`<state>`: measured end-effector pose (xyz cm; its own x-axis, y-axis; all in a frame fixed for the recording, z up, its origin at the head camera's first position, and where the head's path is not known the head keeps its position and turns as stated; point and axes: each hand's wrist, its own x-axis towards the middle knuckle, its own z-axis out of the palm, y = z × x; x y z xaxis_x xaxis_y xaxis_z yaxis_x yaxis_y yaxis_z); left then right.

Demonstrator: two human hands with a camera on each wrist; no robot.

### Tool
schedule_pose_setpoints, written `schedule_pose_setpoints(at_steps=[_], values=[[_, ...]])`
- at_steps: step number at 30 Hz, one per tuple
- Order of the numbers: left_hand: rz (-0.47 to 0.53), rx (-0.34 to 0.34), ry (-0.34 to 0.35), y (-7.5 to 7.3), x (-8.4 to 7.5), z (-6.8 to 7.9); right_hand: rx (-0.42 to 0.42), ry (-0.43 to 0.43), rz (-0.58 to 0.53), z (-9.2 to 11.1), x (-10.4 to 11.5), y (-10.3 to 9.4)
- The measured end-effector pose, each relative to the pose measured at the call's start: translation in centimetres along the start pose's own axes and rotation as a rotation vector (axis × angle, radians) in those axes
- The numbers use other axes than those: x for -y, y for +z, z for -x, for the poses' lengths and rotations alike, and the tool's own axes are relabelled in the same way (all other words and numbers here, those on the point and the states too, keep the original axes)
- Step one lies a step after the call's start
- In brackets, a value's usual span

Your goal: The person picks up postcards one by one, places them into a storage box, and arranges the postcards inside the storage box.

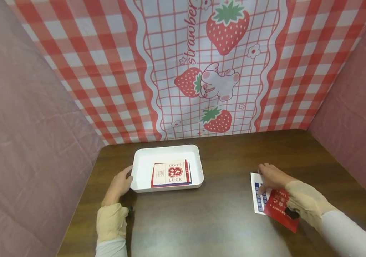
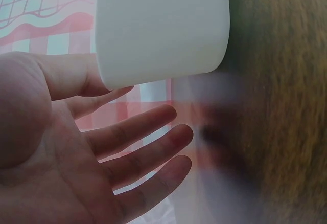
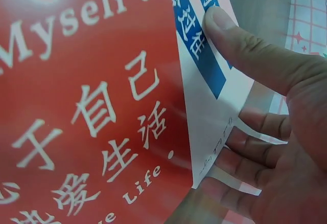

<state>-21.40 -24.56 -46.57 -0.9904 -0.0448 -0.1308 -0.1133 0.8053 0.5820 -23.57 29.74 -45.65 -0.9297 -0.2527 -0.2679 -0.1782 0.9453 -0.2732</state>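
My left hand (image 1: 121, 184) is at the left end of a white tray (image 1: 142, 153). In the left wrist view its thumb meets the edge of the tray's wall (image 2: 163, 29), and the other fingers (image 2: 153, 157) are spread below. Printed cards (image 1: 170, 174) lie stacked in the tray, a cream "GOOD LUCK" one on top. Over the right part of the table, my right hand (image 1: 274, 177) pinches a white card with blue strips (image 3: 207, 75), thumb on its face and fingers behind. A red card with white lettering (image 3: 102, 106) overlaps the white one and reaches under the wrist.
The brown wooden table (image 1: 215, 214) carries the tray and cards. A red-and-white checked cloth with strawberries (image 1: 218, 85) hangs behind it. Pink fabric (image 1: 32, 142) covers the left side, with more pink fabric (image 1: 356, 117) on the right.
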Motion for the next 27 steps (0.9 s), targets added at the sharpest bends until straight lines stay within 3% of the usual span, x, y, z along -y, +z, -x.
schedule_pose_setpoints(at_steps=[12,21,27], values=[[0.002,0.006,-0.006,0.1,0.0,0.1,0.022,-0.023,-0.073,0.1,-1.4,-0.3],[0.005,0.003,0.001,0.2,0.2,0.1,0.054,-0.015,-0.138,0.4,-1.1,-1.0],[0.01,0.003,-0.002,0.1,0.1,0.1,0.015,-0.064,-0.154,0.4,-1.3,-1.3]])
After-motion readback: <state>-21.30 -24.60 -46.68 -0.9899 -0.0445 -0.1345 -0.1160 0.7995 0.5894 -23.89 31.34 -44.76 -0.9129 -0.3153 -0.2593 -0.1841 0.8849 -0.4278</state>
